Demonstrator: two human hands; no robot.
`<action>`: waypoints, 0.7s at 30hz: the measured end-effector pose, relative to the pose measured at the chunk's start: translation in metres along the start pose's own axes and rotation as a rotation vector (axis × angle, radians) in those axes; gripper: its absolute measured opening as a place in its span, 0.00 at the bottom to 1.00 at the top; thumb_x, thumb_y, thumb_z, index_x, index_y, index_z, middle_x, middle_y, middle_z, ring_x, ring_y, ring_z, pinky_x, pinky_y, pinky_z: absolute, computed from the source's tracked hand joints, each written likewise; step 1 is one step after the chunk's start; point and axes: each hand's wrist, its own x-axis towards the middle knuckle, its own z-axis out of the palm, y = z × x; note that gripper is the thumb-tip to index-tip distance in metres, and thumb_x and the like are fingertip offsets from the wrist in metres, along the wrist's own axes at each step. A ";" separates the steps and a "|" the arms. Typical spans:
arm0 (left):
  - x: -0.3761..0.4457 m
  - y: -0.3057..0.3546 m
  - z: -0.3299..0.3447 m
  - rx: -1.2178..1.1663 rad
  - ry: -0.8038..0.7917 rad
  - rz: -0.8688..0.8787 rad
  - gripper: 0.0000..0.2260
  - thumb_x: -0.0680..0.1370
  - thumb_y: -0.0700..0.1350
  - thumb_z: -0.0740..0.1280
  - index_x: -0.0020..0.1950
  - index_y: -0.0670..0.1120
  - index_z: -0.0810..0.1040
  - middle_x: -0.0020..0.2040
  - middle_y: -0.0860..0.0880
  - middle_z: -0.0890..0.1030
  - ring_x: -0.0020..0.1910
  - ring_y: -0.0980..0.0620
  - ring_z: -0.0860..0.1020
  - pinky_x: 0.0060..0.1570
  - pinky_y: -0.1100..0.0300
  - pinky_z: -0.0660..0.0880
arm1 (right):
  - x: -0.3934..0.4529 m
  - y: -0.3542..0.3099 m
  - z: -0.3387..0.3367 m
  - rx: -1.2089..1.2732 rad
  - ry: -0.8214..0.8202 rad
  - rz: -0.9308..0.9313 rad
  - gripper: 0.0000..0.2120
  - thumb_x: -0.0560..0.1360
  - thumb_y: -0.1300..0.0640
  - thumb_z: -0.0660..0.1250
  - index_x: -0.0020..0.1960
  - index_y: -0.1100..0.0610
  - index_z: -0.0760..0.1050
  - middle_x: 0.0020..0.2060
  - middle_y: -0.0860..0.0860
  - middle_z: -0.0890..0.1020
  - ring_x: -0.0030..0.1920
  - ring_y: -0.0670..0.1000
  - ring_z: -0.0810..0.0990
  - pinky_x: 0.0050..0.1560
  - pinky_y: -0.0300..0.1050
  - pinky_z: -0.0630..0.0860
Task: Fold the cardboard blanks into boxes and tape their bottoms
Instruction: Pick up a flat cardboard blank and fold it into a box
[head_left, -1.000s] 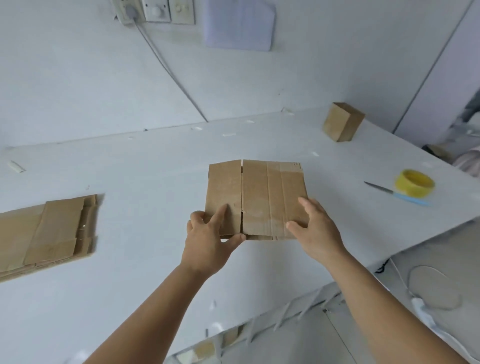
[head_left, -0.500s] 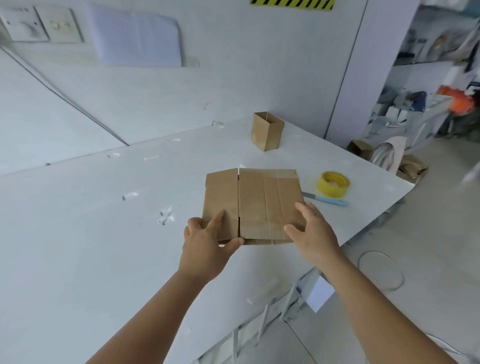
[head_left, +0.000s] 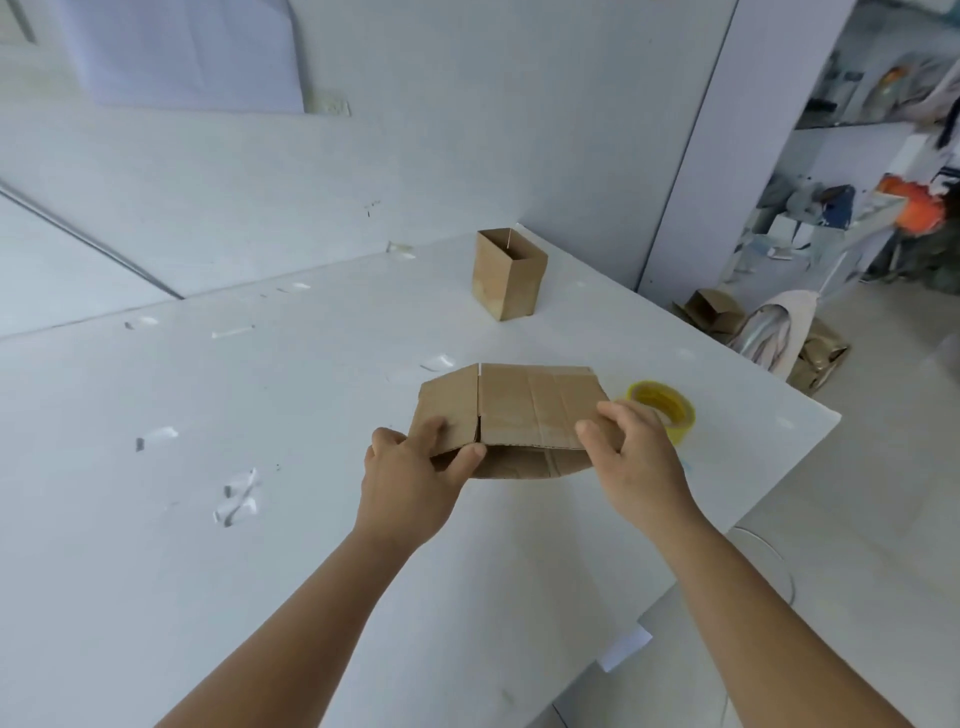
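- We hold one cardboard blank (head_left: 524, 410) just above the white tabletop (head_left: 311, 519), near its edge at about 3 o'clock from the middle of the view. It is partly opened: the near side gapes and we can see into the hollow under the top panel.
- Our left hand (head_left: 410, 478) pinches the blank's near left corner, thumb underneath at the open edge, fingers curled on top.
- Our right hand (head_left: 631, 457) holds the right side of the blank, fingers bent over the top panel; where the thumb sits we cannot tell.
- One finished-looking box (head_left: 509, 280) stands upright at 12 o'clock from the blank, well apart from it, open end up. Whether its bottom is taped we cannot see from here.
- The yellow tape roll (head_left: 662, 408) lies flat on the tabletop just beside our right hand, at 2 o'clock from it, partly hidden by the fingers.
- Bits of clear tape (head_left: 236, 496) are stuck on the tabletop at 9 o'clock from our hands.
- More brown cardboard (head_left: 711, 312) lies on the floor past the tabletop's far right corner; we cannot tell if those are boxes or scraps.
- As we judge it, one box is set up and this blank is only starting to be squared. Left for this one: open it fully, fold the bottom flaps shut, and tape them. How many blanks remain is not shown.
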 end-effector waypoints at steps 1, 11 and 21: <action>0.005 0.002 -0.001 -0.016 0.015 -0.017 0.26 0.74 0.63 0.64 0.70 0.56 0.69 0.55 0.49 0.66 0.61 0.45 0.71 0.61 0.53 0.70 | 0.007 0.001 0.000 0.025 0.003 -0.011 0.23 0.78 0.48 0.63 0.68 0.60 0.70 0.68 0.52 0.69 0.68 0.48 0.66 0.61 0.36 0.61; 0.015 0.046 0.009 -0.124 0.310 -0.101 0.18 0.75 0.54 0.67 0.61 0.50 0.70 0.50 0.53 0.76 0.48 0.56 0.76 0.43 0.63 0.68 | 0.077 0.006 -0.020 0.272 -0.164 -0.118 0.20 0.74 0.47 0.67 0.64 0.51 0.71 0.49 0.43 0.79 0.50 0.44 0.77 0.48 0.40 0.71; -0.019 0.090 0.044 -0.114 0.425 -0.234 0.18 0.71 0.62 0.66 0.57 0.56 0.75 0.49 0.52 0.77 0.47 0.60 0.76 0.41 0.69 0.68 | 0.111 0.027 -0.039 0.464 -0.378 -0.204 0.15 0.75 0.48 0.66 0.58 0.53 0.73 0.47 0.41 0.79 0.48 0.39 0.77 0.45 0.36 0.72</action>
